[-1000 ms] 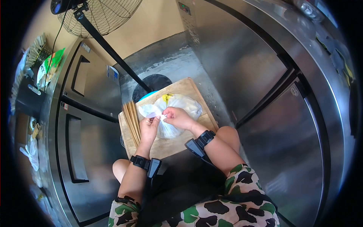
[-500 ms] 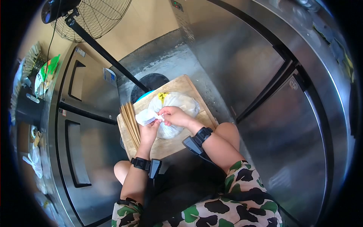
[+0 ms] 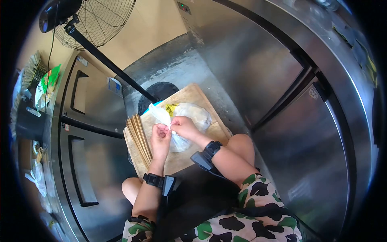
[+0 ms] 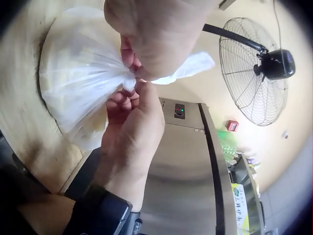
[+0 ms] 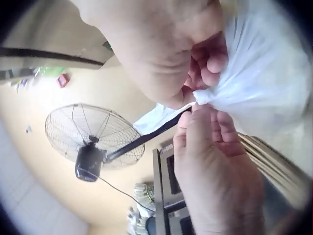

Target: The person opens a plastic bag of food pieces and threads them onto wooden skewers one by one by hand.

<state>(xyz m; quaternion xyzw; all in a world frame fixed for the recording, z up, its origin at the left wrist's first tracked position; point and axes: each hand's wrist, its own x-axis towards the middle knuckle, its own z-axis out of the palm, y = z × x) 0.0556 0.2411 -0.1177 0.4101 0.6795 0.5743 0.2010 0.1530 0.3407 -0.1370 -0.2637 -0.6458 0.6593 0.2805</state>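
Note:
A filled, translucent white plastic bag lies on a wooden board, its neck gathered and twisted. The left hand pinches the neck from the left with curled fingers, and the right hand pinches it from the right. In the right wrist view a small tight knot shows between the fingertips of both hands. A loose white end sticks out past the fingers in the left wrist view. Left of the bag, thin wooden sticks lie on the board.
A stand fan rises behind the board, its black pole slanting down to a round base. Steel cabinets stand at left and larger steel doors at right. Knees flank the board.
The loose white end has gone from bunched to longer and more upright. Both hands have shifted slightly, still at the bag's neck. The head view has moved a little.

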